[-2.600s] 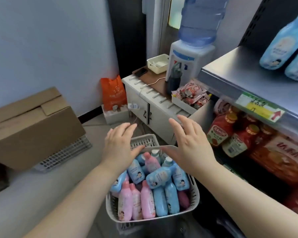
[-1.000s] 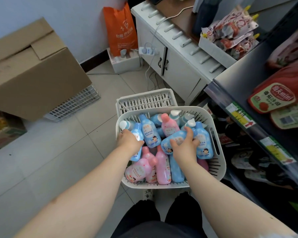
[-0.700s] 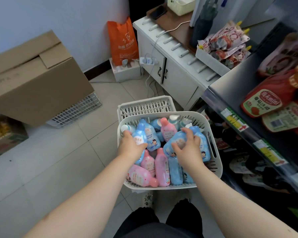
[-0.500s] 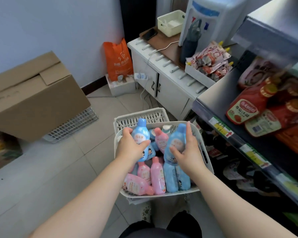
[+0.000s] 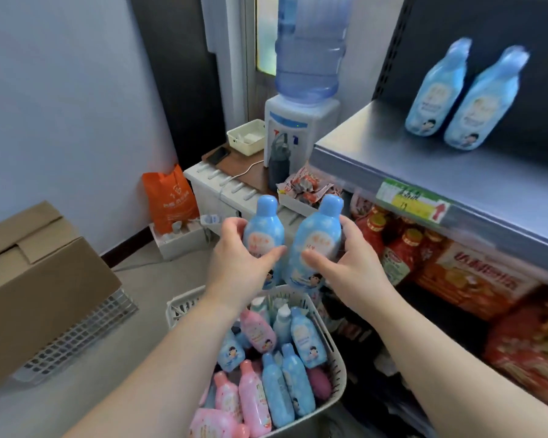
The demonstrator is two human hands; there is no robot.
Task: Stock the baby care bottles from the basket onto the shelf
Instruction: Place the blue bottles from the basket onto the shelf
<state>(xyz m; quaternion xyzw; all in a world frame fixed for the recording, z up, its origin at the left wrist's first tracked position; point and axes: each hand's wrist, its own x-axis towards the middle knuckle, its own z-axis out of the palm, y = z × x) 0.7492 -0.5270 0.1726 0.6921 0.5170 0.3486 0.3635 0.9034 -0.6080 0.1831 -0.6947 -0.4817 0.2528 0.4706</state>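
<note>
The head camera looks down over both forearms. The left hand [image 5: 238, 263] is wrapped round a blue baby care bottle [image 5: 263, 229], with the thumb across the front label and the fingers behind. The right hand [image 5: 348, 263] grasps a second blue bottle [image 5: 317, 235] the same way, thumb on the front and fingers curled round its right side. Both bottles are upright with caps up, just beside each other. They are held in the air over the far end of the white basket [image 5: 339, 358], below the level of the grey metal shelf [image 5: 377, 153].

The basket sits low in front of the person. It holds a heap of blue and pink bottles [image 5: 253, 403] that lie flat or lean on one another. A second slatted basket [image 5: 184, 306] shows just behind it, to the left.

On the shelf at the right, two shelved blue bottles [image 5: 434, 90] stand upright side by side near the dark back panel, somewhat blurred. A green and yellow price label [image 5: 412, 200] with a red arrow is fixed to the shelf's front edge. On the level beneath it stand red sauce bottles [image 5: 396, 257] with orange caps, beside red packets.

Further back, a white cabinet [image 5: 209, 191] carries a water dispenser [image 5: 301, 128] with its blue jug, a phone [image 5: 217, 154], a cream tray [image 5: 247, 139] and a tray of snack packets [image 5: 307, 188]. An orange bag [image 5: 168, 197] leans against the wall. A cardboard box [image 5: 38, 279] lies at the left on a white mesh crate [image 5: 86, 336].
</note>
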